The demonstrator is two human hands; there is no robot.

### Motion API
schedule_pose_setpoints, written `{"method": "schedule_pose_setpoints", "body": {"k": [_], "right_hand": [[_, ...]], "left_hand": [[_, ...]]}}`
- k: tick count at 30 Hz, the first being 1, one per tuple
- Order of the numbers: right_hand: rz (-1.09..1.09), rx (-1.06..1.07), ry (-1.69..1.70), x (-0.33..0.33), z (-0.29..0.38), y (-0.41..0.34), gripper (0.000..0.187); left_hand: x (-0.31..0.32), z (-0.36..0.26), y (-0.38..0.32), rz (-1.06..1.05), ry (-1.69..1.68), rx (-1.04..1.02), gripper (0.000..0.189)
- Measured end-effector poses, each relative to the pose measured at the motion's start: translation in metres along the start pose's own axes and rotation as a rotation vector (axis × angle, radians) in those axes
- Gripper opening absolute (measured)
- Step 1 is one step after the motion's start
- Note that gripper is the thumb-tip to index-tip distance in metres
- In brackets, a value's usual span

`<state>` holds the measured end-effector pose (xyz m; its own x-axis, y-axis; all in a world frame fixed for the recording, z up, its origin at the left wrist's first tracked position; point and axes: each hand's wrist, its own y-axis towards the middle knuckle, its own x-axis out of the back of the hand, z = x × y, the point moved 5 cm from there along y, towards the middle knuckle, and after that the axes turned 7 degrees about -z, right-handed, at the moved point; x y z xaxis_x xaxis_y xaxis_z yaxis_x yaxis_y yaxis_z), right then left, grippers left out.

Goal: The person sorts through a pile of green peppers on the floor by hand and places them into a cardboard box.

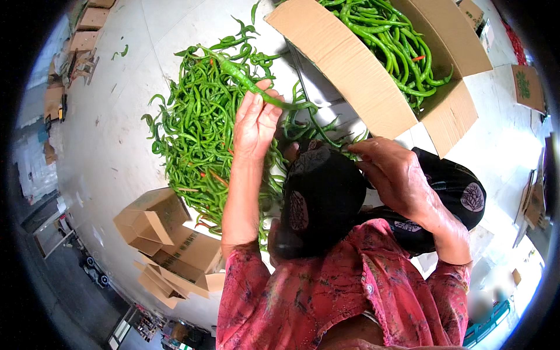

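My left hand [258, 120] holds a long green chili pepper [236, 73] across its fingers, above the edge of a heap of green chili peppers [197, 113] on the floor. The pepper's stem end points to the upper left, and its thin curved end hangs to the right. My right hand [389, 173] is over my lap with its fingers bent, close to a few loose peppers [306, 127]. Its fingertips are partly hidden, so I cannot tell whether they grip anything. A cardboard box [341, 65] at the upper right holds long green peppers [393, 48].
An open cardboard box [188, 245] lies at the lower left, touching the heap's edge. My knees in black patterned trousers [323, 197] are between my arms. Stray peppers [122, 51] lie on the pale floor [118, 113]. More cartons [528, 87] stand along the far sides.
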<state>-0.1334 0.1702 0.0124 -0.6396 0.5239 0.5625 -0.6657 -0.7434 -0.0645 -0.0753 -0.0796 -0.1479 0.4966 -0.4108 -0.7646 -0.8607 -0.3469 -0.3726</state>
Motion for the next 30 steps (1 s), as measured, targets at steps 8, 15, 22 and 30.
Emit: {"method": "schedule_pose_setpoints", "body": {"k": [8, 15, 22, 30], "right_hand": [[-0.197, -0.025, 0.044, 0.012, -0.004, -0.001, 0.034], [-0.237, -0.2, 0.206, 0.021, -0.016, 0.008, 0.019], [-0.388, -0.234, 0.192, 0.047, -0.024, -0.005, 0.018], [-0.404, -0.237, 0.178, 0.064, -0.034, -0.011, 0.023]], "left_hand": [[-0.039, -0.001, -0.004, 0.037, -0.001, 0.05, 0.03], [-0.124, 0.02, -0.024, 0.24, 0.185, 0.142, 0.025], [-0.16, 0.022, -0.01, 0.253, 0.454, 0.174, 0.026], [-0.176, 0.033, -0.003, 0.274, 0.463, 0.203, 0.024]]}}
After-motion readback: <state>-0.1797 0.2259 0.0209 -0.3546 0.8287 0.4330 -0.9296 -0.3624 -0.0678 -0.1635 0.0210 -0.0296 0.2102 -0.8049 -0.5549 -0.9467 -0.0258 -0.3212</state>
